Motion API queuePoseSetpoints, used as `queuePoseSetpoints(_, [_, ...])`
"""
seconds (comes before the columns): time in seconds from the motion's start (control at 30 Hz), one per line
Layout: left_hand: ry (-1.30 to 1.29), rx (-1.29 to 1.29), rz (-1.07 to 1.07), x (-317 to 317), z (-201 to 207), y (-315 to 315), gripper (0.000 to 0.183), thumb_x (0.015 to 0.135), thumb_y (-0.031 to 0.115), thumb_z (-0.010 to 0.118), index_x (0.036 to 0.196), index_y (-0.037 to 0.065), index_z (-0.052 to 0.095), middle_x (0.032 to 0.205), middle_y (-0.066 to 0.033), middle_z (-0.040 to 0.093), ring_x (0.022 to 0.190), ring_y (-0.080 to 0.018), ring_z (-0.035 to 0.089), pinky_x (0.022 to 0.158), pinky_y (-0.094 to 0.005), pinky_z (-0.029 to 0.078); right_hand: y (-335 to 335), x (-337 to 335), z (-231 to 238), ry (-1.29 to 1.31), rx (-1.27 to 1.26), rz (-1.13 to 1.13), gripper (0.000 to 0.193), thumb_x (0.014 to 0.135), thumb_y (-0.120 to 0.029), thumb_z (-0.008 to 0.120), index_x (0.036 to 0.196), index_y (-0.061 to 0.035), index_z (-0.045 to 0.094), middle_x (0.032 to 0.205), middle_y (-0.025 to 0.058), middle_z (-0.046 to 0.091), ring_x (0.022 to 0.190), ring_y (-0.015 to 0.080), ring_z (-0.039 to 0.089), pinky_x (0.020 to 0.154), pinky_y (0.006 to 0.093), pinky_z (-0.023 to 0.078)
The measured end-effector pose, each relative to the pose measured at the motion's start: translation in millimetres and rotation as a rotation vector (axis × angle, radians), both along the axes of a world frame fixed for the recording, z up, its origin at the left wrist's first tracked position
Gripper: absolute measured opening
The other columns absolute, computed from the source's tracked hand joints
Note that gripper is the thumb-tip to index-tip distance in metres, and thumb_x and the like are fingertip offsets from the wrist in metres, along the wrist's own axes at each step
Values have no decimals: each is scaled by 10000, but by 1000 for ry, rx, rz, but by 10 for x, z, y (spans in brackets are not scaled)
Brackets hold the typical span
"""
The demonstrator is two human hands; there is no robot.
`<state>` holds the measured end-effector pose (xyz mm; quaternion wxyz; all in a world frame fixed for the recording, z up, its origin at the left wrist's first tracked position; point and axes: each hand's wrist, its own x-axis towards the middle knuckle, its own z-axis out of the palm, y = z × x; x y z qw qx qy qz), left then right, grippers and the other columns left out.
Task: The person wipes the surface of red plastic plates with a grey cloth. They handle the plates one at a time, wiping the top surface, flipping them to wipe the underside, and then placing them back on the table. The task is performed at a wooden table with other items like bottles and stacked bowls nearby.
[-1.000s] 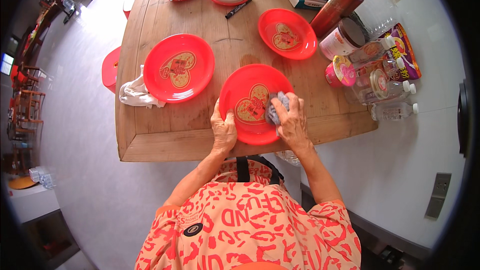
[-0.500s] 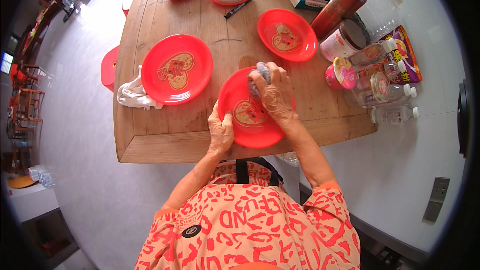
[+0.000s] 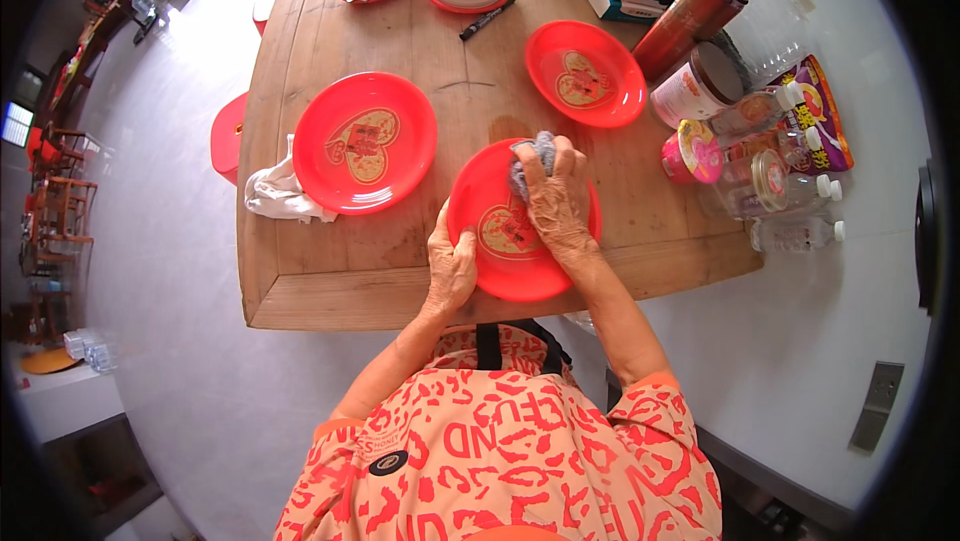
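Left hand [image 3: 453,265]: is gripping a red plate [image 3: 510,233]
Right hand [image 3: 560,203]: is clutching a grey wad [image 3: 530,165] against it

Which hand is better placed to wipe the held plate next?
Likely the right hand: it holds a gray wad at the far side of the red plate; the left hand grips its left rim.
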<state>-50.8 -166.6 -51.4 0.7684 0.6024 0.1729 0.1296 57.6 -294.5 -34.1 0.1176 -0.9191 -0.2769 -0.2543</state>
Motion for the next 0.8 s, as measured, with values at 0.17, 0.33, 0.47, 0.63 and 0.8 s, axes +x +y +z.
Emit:
queuePoseSetpoints(0.17, [-25,51,-29,3,-76,55,484,848,-56,425,1329,-16,458,1174,-119,606,1082,-169,557,956,-306,440,268,-155,55,167,207,288,434,782,-124,650,1190,-167,507,1213,227,404,1034,403,494,858,492,469])
queuePoseSetpoints(0.33, [-31,65,-15,9,-63,43,505,829,-63,417,1330,-14,455,1183,-132,595,1103,-175,546,971,-312,429,264,-210,78,123,146,400,391,786,-171,651,1163,-216,555,1255,196,414,1063,365,502,849,466,470])
queuePoseSetpoints(0.47, [-9,48,-24,-6,-73,17,488,846,-53,428,1332,-19,449,1177,-135,604,1088,-176,558,958,-311,440,180,-29,80,-80,-1,60,368,786,-196,647,1142,-248,571,1196,148,449,1055,322,507,810,433,463])
queuePoseSetpoints(0.63, [14,86,-11,-19,10,-10,474,861,-46,434,1335,-21,443,1175,-132,611,1076,-175,567,946,-309,449,47,30,18,-65,135,-148,438,755,-161,681,1166,-233,548,1153,149,452,984,330,513,796,458,450])
queuePoseSetpoints(0.8, [-5,54,-28,-21,1,6,406,892,-11,465,1297,-29,471,1153,-93,610,1057,-145,548,918,-289,450,265,-86,46,84,278,98,514,751,-113,700,1216,-182,495,1227,206,394,1062,391,480,880,498,431])
